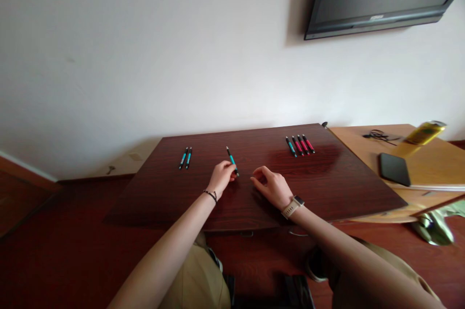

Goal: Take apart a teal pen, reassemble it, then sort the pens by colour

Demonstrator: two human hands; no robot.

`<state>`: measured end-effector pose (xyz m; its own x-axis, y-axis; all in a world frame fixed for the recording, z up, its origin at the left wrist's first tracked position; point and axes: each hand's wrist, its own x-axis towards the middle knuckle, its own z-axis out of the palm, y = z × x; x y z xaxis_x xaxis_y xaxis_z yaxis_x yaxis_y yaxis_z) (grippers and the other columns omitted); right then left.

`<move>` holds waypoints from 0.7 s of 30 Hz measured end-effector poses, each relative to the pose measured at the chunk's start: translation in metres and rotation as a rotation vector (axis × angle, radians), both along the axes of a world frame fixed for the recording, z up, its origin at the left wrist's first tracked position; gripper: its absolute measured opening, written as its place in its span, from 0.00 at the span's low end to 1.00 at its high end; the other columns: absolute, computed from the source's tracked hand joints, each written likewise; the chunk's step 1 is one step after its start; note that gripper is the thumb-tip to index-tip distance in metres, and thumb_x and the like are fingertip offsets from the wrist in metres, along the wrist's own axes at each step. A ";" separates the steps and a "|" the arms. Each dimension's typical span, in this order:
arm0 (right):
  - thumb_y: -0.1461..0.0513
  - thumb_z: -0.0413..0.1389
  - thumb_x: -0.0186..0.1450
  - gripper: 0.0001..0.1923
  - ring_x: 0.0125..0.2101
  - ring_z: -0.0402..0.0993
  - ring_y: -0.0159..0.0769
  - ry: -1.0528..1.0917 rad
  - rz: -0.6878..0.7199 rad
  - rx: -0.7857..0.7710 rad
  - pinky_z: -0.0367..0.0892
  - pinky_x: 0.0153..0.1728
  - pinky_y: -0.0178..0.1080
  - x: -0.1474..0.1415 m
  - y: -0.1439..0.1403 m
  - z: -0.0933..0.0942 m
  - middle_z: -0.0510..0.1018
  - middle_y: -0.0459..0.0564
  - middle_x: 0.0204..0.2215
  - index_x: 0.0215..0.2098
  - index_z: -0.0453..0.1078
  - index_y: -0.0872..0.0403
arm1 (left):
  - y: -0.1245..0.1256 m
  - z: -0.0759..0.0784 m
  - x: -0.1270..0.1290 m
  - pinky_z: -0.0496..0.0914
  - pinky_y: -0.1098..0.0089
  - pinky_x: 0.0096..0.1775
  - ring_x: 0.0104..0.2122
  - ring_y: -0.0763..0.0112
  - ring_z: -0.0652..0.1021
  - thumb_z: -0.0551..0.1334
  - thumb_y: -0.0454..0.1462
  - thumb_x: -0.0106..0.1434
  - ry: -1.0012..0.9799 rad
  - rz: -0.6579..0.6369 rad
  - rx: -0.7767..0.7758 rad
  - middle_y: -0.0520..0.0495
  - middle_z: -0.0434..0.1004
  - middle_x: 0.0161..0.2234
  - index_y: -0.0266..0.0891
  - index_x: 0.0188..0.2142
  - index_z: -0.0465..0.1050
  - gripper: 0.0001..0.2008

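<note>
Pens in teal, two of them [185,158], lie side by side at the far left of the dark bench [327,188]. Next I see my left hand [222,177], its fingers [232,169] pinched shut on the near end of a single teal pen [231,158], whose far end points away. My right hand [271,185] rests beside it, fingers loosely curled and holding nothing. Farther right lie one teal and three red pens [300,145]; on the adjoining lighter bench lies a phone [394,169].

A slim teal pen [231,159] with black ends lies tilted on the dark wooden desk [327,188], near its middle, its near end pinched in the left hand's fingers [231,172].
</note>
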<state>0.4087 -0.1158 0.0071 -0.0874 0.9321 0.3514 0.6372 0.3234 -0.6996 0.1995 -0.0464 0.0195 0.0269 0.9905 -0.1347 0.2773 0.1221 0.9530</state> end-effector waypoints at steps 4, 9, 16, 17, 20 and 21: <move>0.55 0.57 0.72 0.07 0.29 0.79 0.35 -0.061 0.031 -0.031 0.67 0.33 0.36 0.006 -0.004 -0.001 0.83 0.43 0.31 0.44 0.71 0.49 | 0.029 0.016 -0.065 0.73 0.65 0.40 0.39 0.58 0.83 0.62 0.41 0.64 0.725 0.090 0.187 0.43 0.84 0.37 0.41 0.37 0.78 0.08; 0.57 0.55 0.72 0.07 0.31 0.80 0.36 -0.080 0.072 -0.044 0.67 0.35 0.36 0.008 -0.007 -0.007 0.83 0.44 0.32 0.47 0.71 0.49 | 0.057 0.024 -0.122 0.74 0.58 0.46 0.46 0.48 0.82 0.60 0.42 0.66 1.167 0.169 0.137 0.37 0.85 0.43 0.42 0.42 0.82 0.13; 0.57 0.55 0.73 0.07 0.30 0.79 0.36 -0.110 0.085 -0.037 0.67 0.35 0.35 0.007 -0.005 -0.011 0.83 0.44 0.31 0.46 0.71 0.49 | 0.068 0.006 -0.134 0.75 0.56 0.45 0.45 0.46 0.83 0.56 0.41 0.70 1.321 0.202 0.167 0.29 0.82 0.45 0.34 0.48 0.79 0.17; 0.57 0.55 0.73 0.07 0.30 0.79 0.35 -0.111 0.089 -0.031 0.66 0.35 0.35 0.007 -0.005 -0.011 0.82 0.44 0.31 0.46 0.71 0.49 | 0.068 0.003 -0.133 0.75 0.56 0.46 0.45 0.46 0.83 0.56 0.41 0.70 1.337 0.191 0.193 0.29 0.82 0.45 0.33 0.49 0.78 0.17; 0.58 0.54 0.73 0.06 0.31 0.79 0.35 -0.116 0.106 -0.011 0.65 0.34 0.35 0.007 -0.005 -0.012 0.82 0.44 0.31 0.46 0.71 0.49 | 0.071 -0.002 -0.132 0.76 0.56 0.46 0.45 0.47 0.82 0.56 0.41 0.71 1.377 0.179 0.238 0.29 0.80 0.47 0.33 0.49 0.78 0.17; 0.58 0.54 0.73 0.06 0.31 0.78 0.35 -0.120 0.109 -0.005 0.65 0.34 0.34 0.007 -0.006 -0.012 0.82 0.44 0.31 0.45 0.71 0.49 | 0.073 -0.004 -0.132 0.76 0.56 0.45 0.45 0.46 0.82 0.56 0.41 0.71 1.386 0.183 0.242 0.29 0.79 0.47 0.33 0.49 0.78 0.17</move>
